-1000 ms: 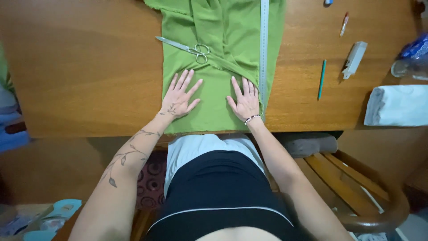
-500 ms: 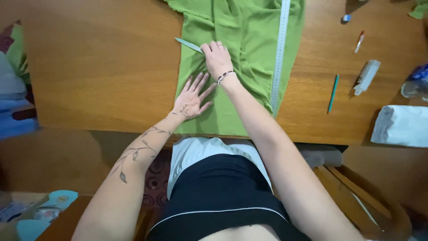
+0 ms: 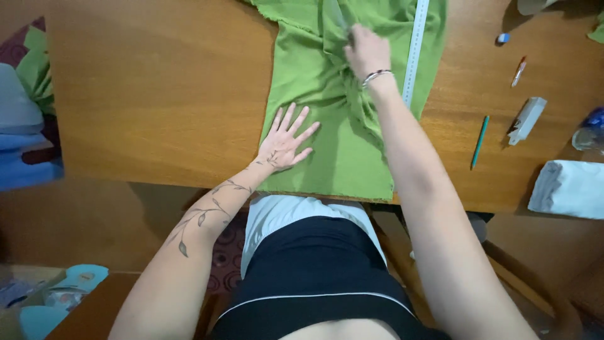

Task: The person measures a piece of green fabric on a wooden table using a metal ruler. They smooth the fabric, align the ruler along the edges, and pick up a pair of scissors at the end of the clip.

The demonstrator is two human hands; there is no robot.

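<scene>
Cloth (image 3: 327,135), green and thin, lies over the near edge of the bench (image 3: 157,107) in front of me and runs off toward its far edge, bunched into folds under my right arm. My left hand (image 3: 286,141) is spread flat, fingers wide, pressing the cloth down by its left border and gripping nothing. My right hand (image 3: 366,51) is further up, closed around something slim and greyish that shows blurred above the knuckles; it may be scissors, but I cannot tell. A white measuring tape (image 3: 414,44) lies along the right side of the cloth. Near the right edge of the bench are a green pencil (image 3: 480,141), a small white block (image 3: 526,119) and a folded white towel (image 3: 569,187). I judge the cloth light, limp and quick to slide on the smooth wood, so it needs a flat palm to pin it, or a pinch at an edge or fold to lift it.
</scene>
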